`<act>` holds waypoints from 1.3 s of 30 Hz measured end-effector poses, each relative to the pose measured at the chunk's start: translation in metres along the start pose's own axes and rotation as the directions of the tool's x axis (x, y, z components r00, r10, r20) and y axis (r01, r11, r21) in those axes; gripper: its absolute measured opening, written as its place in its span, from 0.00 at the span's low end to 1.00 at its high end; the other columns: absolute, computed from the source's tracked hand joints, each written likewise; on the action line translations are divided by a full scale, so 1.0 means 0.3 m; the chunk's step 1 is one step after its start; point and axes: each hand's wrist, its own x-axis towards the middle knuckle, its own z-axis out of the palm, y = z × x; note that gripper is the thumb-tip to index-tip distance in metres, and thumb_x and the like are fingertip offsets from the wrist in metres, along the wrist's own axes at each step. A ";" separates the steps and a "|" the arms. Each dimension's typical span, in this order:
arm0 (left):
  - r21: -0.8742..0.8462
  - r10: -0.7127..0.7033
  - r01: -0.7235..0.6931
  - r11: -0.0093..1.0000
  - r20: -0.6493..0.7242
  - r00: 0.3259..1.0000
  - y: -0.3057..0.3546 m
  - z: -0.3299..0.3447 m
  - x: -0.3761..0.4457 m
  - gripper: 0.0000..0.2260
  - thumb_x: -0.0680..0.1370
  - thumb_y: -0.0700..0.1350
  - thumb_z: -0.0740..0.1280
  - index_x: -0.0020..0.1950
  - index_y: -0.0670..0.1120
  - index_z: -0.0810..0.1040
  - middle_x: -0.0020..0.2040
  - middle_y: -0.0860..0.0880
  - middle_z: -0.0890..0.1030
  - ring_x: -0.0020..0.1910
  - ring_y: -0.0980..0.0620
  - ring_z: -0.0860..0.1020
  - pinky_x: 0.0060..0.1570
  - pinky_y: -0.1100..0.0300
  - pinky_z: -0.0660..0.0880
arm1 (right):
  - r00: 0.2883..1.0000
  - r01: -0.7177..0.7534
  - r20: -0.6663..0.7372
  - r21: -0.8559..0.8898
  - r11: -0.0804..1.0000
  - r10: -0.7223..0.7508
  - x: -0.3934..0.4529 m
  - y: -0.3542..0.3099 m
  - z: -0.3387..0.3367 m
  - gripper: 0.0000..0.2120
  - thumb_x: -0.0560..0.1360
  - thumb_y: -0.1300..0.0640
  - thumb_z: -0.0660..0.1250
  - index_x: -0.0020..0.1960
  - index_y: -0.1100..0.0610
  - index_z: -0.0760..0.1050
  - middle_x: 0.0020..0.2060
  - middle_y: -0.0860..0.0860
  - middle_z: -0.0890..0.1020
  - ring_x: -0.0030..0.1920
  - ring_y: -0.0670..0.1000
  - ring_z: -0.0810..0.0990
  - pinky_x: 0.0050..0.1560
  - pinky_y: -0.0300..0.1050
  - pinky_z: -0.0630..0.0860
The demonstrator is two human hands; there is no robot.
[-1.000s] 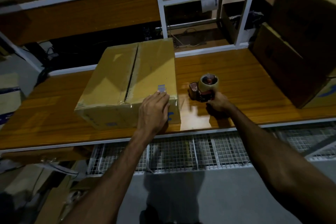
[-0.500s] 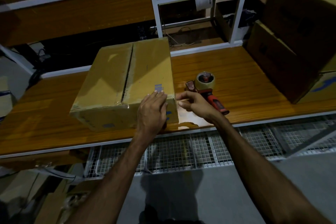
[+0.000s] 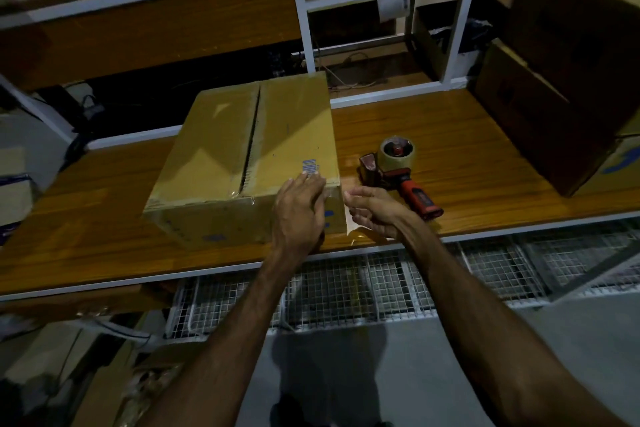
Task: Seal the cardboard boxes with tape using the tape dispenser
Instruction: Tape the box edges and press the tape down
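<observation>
Left hand (image 3: 300, 215) flat on box (image 3: 242, 156); right hand (image 3: 374, 213) open beside it.

Single head-worn camera view.
It looks forward and down, close over the wooden tabletop (image 3: 433, 121), with shelving behind.

My left hand (image 3: 299, 215) rests on the box's (image 3: 242, 156) near right corner; the tape dispenser (image 3: 398, 166) lies right of it near the bench's (image 3: 86, 218) front edge.
</observation>
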 end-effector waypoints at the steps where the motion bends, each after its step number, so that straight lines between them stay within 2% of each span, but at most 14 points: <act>1: -0.006 -0.006 0.006 1.000 -0.005 1.000 0.001 0.002 0.000 0.16 0.81 0.42 0.71 0.69 0.45 0.81 0.68 0.45 0.82 0.71 0.45 0.77 0.77 0.48 0.63 | 1.000 -0.028 -0.007 0.015 0.999 0.028 0.000 0.015 0.004 0.06 0.81 0.60 0.72 0.57 0.58 0.78 0.38 0.52 0.82 0.37 0.48 0.78 0.34 0.37 0.80; 3: -0.015 -0.014 0.014 1.000 -0.013 1.000 0.001 0.005 -0.001 0.16 0.81 0.41 0.71 0.69 0.44 0.81 0.68 0.44 0.82 0.71 0.45 0.77 0.77 0.47 0.64 | 0.998 -0.050 -0.029 0.067 0.996 0.052 -0.001 0.053 0.015 0.07 0.81 0.59 0.71 0.58 0.58 0.77 0.36 0.53 0.81 0.35 0.49 0.77 0.31 0.36 0.80; 6: -0.024 -0.015 0.014 1.000 -0.032 0.999 0.004 0.008 -0.002 0.16 0.80 0.40 0.72 0.68 0.43 0.82 0.67 0.44 0.82 0.71 0.44 0.77 0.77 0.47 0.65 | 0.994 0.012 -0.114 0.094 0.996 -0.002 0.007 0.118 0.033 0.05 0.82 0.62 0.71 0.55 0.58 0.76 0.40 0.55 0.81 0.35 0.48 0.80 0.33 0.38 0.81; 9: -0.026 -0.018 0.017 1.000 -0.039 0.999 0.008 0.007 -0.004 0.16 0.80 0.39 0.72 0.67 0.43 0.82 0.67 0.44 0.82 0.71 0.44 0.77 0.76 0.48 0.63 | 0.970 0.153 -0.186 -0.041 0.987 -0.158 0.015 0.148 0.045 0.07 0.80 0.65 0.73 0.54 0.57 0.78 0.45 0.55 0.82 0.42 0.49 0.83 0.41 0.43 0.83; 11: -0.029 -0.015 0.014 0.999 -0.045 0.999 0.006 0.007 -0.003 0.15 0.80 0.40 0.72 0.67 0.43 0.82 0.67 0.44 0.82 0.70 0.44 0.77 0.76 0.48 0.64 | 0.943 0.222 -0.214 -0.174 0.959 -0.257 0.004 0.139 0.054 0.08 0.79 0.67 0.74 0.53 0.56 0.78 0.46 0.53 0.82 0.45 0.49 0.83 0.42 0.44 0.83; 15: -0.036 -0.013 0.012 0.999 -0.047 0.999 0.005 0.008 -0.002 0.15 0.80 0.39 0.72 0.67 0.43 0.82 0.67 0.44 0.82 0.70 0.44 0.78 0.76 0.49 0.64 | 0.880 0.305 -0.243 -0.369 0.878 -0.408 -0.018 0.114 0.073 0.10 0.76 0.66 0.76 0.54 0.59 0.79 0.47 0.51 0.82 0.45 0.46 0.82 0.38 0.32 0.77; 18: -0.038 -0.017 0.015 0.999 -0.047 0.999 0.003 0.009 -0.002 0.16 0.80 0.39 0.72 0.67 0.43 0.82 0.67 0.44 0.82 0.70 0.44 0.77 0.76 0.49 0.64 | 0.825 0.374 -0.254 -0.423 0.826 -0.504 -0.016 0.111 0.075 0.19 0.73 0.67 0.79 0.58 0.59 0.76 0.49 0.52 0.79 0.46 0.47 0.80 0.41 0.33 0.78; 21: -0.037 -0.018 0.017 0.999 -0.046 0.999 0.000 0.011 -0.002 0.16 0.80 0.39 0.72 0.68 0.44 0.82 0.67 0.44 0.82 0.70 0.44 0.78 0.76 0.48 0.65 | 0.807 0.369 -0.242 -0.505 0.780 -0.538 -0.008 0.122 0.080 0.13 0.73 0.64 0.78 0.53 0.54 0.78 0.51 0.51 0.82 0.45 0.50 0.83 0.47 0.46 0.83; 23: -0.044 -0.020 0.018 0.999 -0.047 0.999 0.003 0.011 -0.003 0.15 0.80 0.39 0.72 0.67 0.44 0.82 0.67 0.44 0.82 0.70 0.44 0.78 0.76 0.48 0.65 | 0.794 0.360 -0.252 -0.539 0.761 -0.554 -0.008 0.125 0.087 0.10 0.74 0.61 0.78 0.50 0.52 0.79 0.50 0.49 0.83 0.46 0.51 0.84 0.49 0.51 0.84; 28: -0.062 -0.022 0.019 0.998 -0.046 0.999 0.000 0.008 -0.004 0.15 0.80 0.39 0.72 0.67 0.43 0.82 0.67 0.44 0.82 0.71 0.44 0.77 0.76 0.45 0.66 | 0.749 0.393 -0.236 -0.594 0.702 -0.619 -0.029 0.079 0.107 0.07 0.76 0.59 0.76 0.51 0.52 0.80 0.46 0.47 0.84 0.40 0.41 0.81 0.42 0.40 0.80; 34: -0.056 -0.021 0.019 0.998 -0.035 0.999 -0.001 0.005 -0.003 0.15 0.80 0.39 0.72 0.68 0.43 0.82 0.68 0.44 0.82 0.71 0.44 0.77 0.77 0.46 0.66 | 0.739 0.442 -0.177 -0.600 0.667 -0.650 -0.048 0.037 0.138 0.12 0.73 0.55 0.78 0.50 0.47 0.76 0.48 0.46 0.83 0.47 0.50 0.83 0.46 0.47 0.83; 39: -0.050 -0.009 0.008 0.999 -0.026 1.000 0.001 -0.004 -0.006 0.17 0.79 0.36 0.73 0.67 0.43 0.83 0.68 0.45 0.82 0.71 0.44 0.77 0.76 0.47 0.65 | 0.732 0.485 -0.134 -0.586 0.649 -0.668 -0.056 0.047 0.127 0.14 0.75 0.58 0.78 0.52 0.46 0.76 0.49 0.45 0.81 0.43 0.44 0.81 0.45 0.47 0.82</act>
